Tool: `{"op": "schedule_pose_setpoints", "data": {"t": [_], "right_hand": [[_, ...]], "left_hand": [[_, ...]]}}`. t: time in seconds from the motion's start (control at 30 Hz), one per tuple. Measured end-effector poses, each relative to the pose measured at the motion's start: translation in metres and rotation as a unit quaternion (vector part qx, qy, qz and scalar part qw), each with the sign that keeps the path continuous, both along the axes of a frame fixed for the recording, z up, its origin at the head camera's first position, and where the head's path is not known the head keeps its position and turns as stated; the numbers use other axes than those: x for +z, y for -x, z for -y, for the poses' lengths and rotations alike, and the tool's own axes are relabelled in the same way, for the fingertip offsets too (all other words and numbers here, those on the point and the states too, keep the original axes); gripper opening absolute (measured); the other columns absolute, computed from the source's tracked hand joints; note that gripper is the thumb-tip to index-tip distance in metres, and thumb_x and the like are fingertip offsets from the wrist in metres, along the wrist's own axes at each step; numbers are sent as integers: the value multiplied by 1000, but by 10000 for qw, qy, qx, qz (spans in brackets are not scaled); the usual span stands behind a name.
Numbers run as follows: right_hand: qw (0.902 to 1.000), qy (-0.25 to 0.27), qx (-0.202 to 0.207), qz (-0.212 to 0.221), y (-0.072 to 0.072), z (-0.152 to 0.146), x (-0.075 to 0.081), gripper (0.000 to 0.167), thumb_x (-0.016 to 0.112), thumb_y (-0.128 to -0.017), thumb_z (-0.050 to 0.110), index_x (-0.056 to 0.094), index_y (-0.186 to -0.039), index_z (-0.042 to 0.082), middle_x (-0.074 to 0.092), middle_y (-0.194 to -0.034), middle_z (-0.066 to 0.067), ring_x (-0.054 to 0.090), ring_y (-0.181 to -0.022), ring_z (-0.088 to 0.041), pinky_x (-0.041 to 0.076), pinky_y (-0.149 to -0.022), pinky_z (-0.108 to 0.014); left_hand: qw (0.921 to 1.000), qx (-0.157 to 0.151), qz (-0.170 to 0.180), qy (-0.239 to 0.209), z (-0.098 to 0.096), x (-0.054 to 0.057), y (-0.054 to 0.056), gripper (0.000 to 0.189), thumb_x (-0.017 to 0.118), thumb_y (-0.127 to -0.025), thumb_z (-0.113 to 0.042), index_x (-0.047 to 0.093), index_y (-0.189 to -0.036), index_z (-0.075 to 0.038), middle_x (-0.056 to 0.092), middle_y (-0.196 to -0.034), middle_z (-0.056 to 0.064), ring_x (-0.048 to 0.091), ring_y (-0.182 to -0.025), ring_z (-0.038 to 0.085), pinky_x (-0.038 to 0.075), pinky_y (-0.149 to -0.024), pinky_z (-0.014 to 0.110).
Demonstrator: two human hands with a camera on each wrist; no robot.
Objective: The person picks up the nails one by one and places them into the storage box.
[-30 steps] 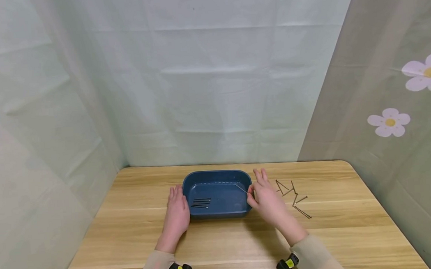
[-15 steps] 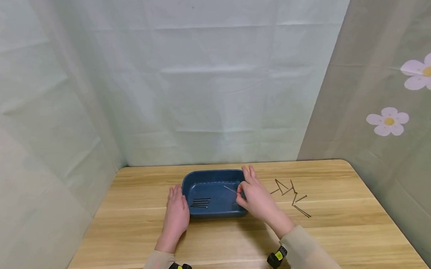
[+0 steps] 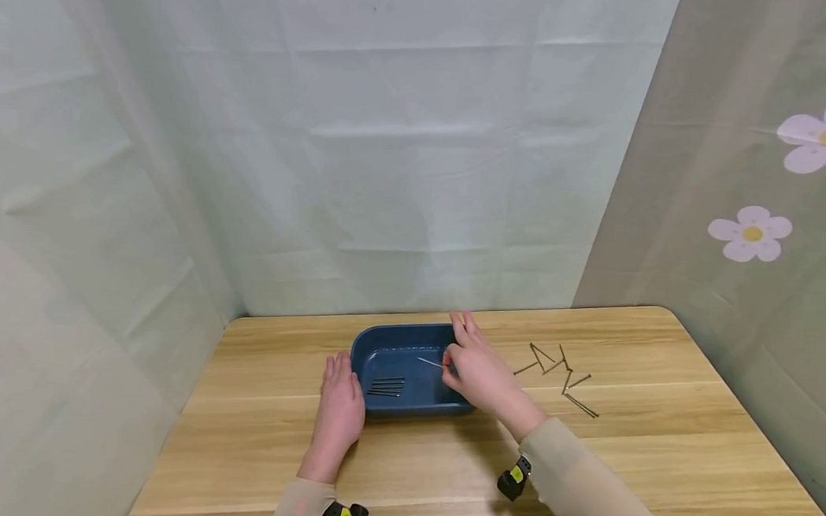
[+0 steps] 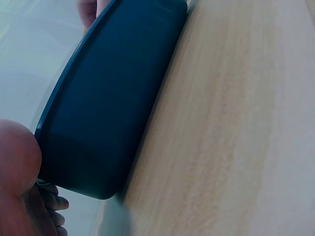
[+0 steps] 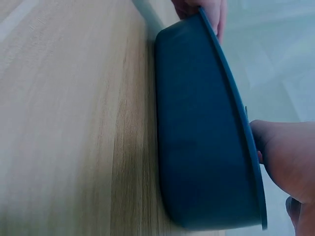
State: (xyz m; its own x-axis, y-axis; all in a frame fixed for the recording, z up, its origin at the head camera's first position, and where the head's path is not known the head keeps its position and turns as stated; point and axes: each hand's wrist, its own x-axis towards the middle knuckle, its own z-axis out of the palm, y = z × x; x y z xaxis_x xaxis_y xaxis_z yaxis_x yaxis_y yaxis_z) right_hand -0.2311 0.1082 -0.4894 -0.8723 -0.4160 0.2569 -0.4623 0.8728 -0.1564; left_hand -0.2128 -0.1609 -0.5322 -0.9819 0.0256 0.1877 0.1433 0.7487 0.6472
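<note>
A dark blue rectangular tray (image 3: 415, 410) stands on the wooden table in the head view. Along its left end lies my left hand (image 3: 341, 400), fingers extended and touching the outer wall. Over the tray's right part, my right hand (image 3: 484, 376) pinches a thin nail (image 3: 430, 362) between thumb and index finger, the other fingers spread. The free end of that nail points left and slightly away. Several dark nails (image 3: 387, 387) lie side by side on the tray floor at the left. In the right wrist view the tray wall (image 5: 206, 128) hides most of the pinch.
Several loose nails (image 3: 525, 369) are scattered on the table (image 3: 651, 433) to the right of the tray, some crossing each other. A pale cloth curtain (image 3: 408, 171) hangs behind the table, and printed flowers (image 3: 751, 234) show on its right side.
My right hand has moved left with the nail, from the tray's right rim to over its inside. The left hand stays against the left end.
</note>
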Motion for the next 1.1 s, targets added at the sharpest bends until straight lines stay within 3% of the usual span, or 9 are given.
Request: {"op": "schedule_pose_setpoints", "data": {"t": [0.27, 0.43, 0.7, 1.1], "right_hand": [[9991, -247, 313, 110, 13, 14, 0, 18, 81, -95, 19, 68, -83, 16, 27, -169, -33, 21, -159, -50, 25, -129, -53], [9975, -493, 442, 233, 21, 26, -2, 20, 83, -96, 21, 68, -83, 16, 24, -171, -30, 15, -161, -47, 21, -130, -51], [9927, -1092, 498, -89, 31, 49, -12, 21, 83, -94, 21, 68, -81, 16, 30, -171, -27, 24, -160, -45, 26, -129, -47], [9885, -1388, 537, -269, 33, 76, -12, 16, 77, -100, 25, 75, -88, 15, 32, -171, -22, 24, -161, -40, 29, -129, -46]], "left_hand": [[10000, 1, 51, 15, -1, 1, -1, 52, 36, -113, -7, 31, -156, 21, 29, -166, 38, 17, -158, 54, 16, -128, 64], [10000, 12, 96, -4, -1, 0, -1, 52, 36, -114, -8, 30, -157, 20, 29, -167, 36, 16, -159, 53, 15, -128, 63], [10000, 1, 56, -57, 1, 0, -3, 52, 36, -114, -8, 31, -158, 19, 29, -167, 36, 16, -159, 53, 16, -128, 63], [9999, 12, 92, -96, 4, 0, -4, 51, 37, -114, -8, 32, -157, 19, 30, -166, 36, 16, -159, 52, 15, -128, 63]]}}
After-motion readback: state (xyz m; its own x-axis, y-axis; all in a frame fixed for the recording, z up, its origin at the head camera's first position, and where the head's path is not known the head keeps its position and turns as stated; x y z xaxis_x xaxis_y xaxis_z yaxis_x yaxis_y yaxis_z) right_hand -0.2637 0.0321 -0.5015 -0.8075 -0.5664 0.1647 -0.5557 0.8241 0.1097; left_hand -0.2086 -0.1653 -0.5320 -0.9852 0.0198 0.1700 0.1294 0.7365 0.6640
